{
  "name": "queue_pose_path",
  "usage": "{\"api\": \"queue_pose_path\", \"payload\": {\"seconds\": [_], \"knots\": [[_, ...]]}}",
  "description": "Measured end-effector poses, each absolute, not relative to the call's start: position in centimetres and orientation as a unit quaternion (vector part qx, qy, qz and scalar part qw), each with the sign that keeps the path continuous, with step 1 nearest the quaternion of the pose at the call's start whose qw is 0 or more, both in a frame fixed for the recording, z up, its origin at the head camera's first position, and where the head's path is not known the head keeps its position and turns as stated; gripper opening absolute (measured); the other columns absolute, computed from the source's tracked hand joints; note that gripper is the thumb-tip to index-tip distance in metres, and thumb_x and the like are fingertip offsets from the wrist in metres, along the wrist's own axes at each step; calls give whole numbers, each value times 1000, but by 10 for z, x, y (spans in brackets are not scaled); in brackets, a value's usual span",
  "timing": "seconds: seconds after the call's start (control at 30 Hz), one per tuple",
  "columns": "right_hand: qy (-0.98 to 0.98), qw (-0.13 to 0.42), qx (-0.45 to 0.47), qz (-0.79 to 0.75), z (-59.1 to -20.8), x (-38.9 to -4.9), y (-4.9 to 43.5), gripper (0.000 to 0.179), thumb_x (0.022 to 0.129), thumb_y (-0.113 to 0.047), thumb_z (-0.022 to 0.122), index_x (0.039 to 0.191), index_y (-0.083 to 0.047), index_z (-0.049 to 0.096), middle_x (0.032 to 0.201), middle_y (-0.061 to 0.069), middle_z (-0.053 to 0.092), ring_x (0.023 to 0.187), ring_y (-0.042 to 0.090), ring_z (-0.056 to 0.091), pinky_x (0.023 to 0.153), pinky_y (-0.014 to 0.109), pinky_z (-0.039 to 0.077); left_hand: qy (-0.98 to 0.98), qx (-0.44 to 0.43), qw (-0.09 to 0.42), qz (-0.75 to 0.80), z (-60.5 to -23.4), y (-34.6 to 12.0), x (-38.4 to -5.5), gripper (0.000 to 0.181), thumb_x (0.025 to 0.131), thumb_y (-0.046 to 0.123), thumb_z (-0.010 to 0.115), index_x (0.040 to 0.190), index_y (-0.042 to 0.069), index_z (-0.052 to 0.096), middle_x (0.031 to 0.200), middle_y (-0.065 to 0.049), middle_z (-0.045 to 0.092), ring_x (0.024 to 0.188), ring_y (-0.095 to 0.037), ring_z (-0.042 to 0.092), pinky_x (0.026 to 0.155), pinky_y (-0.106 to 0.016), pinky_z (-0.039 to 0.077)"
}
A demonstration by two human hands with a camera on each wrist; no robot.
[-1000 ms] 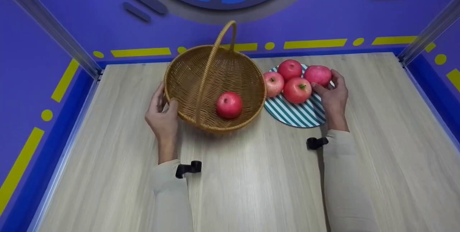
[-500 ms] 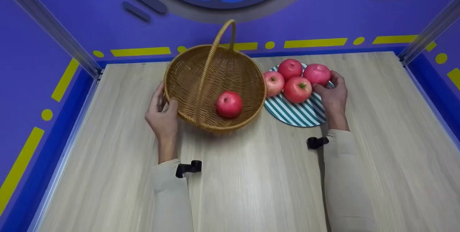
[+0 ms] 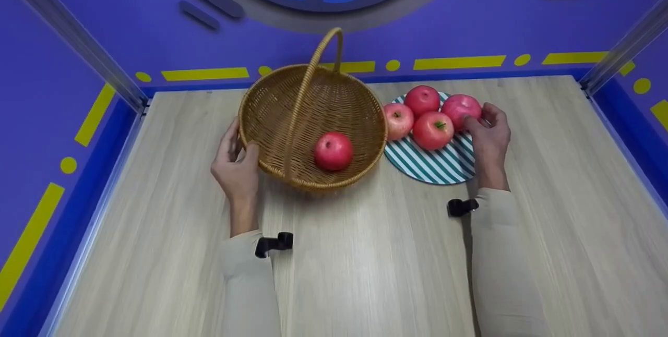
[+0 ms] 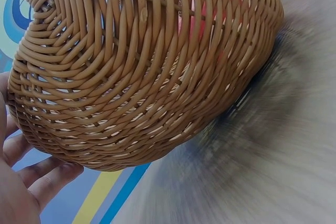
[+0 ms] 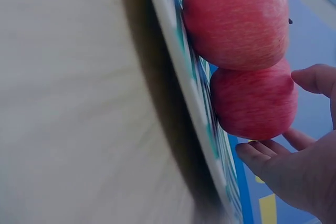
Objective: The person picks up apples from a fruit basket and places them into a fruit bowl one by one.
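A brown wicker basket (image 3: 271, 112) with an arched handle stands tilted toward me, with one red apple (image 3: 333, 151) inside. My left hand (image 3: 236, 170) holds its left side, thumb at the rim and fingers against the outer weave. To the right, a green-and-white striped plate (image 3: 425, 165) bears several apples. Around the rightmost apple (image 3: 459, 107) is my right hand (image 3: 489, 136); in the right wrist view, the thumb (image 5: 312, 78) touches that apple (image 5: 254, 103), while the extended fingers lie just below it, seemingly loose.
A pale wood-grain table (image 3: 360, 253) lies beneath everything. Purple panels (image 3: 407, 39) with yellow marks rise behind and at both sides. The basket's right rim comes close to the leftmost apple (image 3: 398, 121) on the plate.
My right hand has shifted slightly right, its fingers loosening from the rightmost apple and its thumb now over the apple's near side. My left hand and the basket look unmoved.
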State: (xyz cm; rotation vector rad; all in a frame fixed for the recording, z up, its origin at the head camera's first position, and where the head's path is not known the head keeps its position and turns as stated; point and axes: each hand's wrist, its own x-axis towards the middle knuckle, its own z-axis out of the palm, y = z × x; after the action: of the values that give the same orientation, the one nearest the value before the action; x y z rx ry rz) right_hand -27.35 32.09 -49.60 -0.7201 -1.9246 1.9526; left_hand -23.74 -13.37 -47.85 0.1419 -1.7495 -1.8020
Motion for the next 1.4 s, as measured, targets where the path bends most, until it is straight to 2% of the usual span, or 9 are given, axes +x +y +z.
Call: {"api": "queue_pose_path", "payload": {"seconds": [0.2,0.53,0.77,1.0,1.23,1.4], "knots": [[-686,183,-229,666,-490,-270,321,68,100,-22,70,161,-9,42,163,11,42,148,21,41,118,27,40,-664,50,309,-679,-478,-134,-238,49,91,-3,66,139,7,71,139,-7,69,125,-26,68,107,-44,54],[-739,193,-219,607,-474,-267,315,66,103,-26,69,162,-14,41,165,2,42,151,13,37,120,24,35,-663,49,315,-677,-478,-134,-239,49,91,-4,67,138,5,71,139,-9,69,125,-28,68,107,-45,54],[-744,208,-180,609,-466,-264,307,64,103,-21,70,160,-9,43,163,5,45,149,16,41,119,27,39,-659,50,313,-682,-477,-133,-238,50,91,-6,66,140,3,69,141,-12,67,126,-31,67,107,-47,53],[-751,215,-143,608,-457,-263,298,68,100,-14,74,160,-7,43,162,9,46,148,20,44,120,32,39,-663,49,311,-679,-477,-133,-238,49,91,-3,67,139,7,71,139,-9,69,124,-28,69,105,-41,55],[-757,223,-114,603,-451,-262,286,70,97,-11,77,158,-5,45,160,9,50,147,20,46,118,32,42,-671,36,311,-672,-477,-134,-237,49,92,-1,67,140,8,71,138,-8,70,125,-26,68,107,-50,53],[-770,220,-91,592,-446,-258,273,69,97,-13,79,157,-5,47,158,9,51,146,21,48,117,34,44,-665,36,312,-677,-477,-134,-237,49,92,-2,67,140,7,70,139,-8,69,126,-26,67,108,-50,52]]}}
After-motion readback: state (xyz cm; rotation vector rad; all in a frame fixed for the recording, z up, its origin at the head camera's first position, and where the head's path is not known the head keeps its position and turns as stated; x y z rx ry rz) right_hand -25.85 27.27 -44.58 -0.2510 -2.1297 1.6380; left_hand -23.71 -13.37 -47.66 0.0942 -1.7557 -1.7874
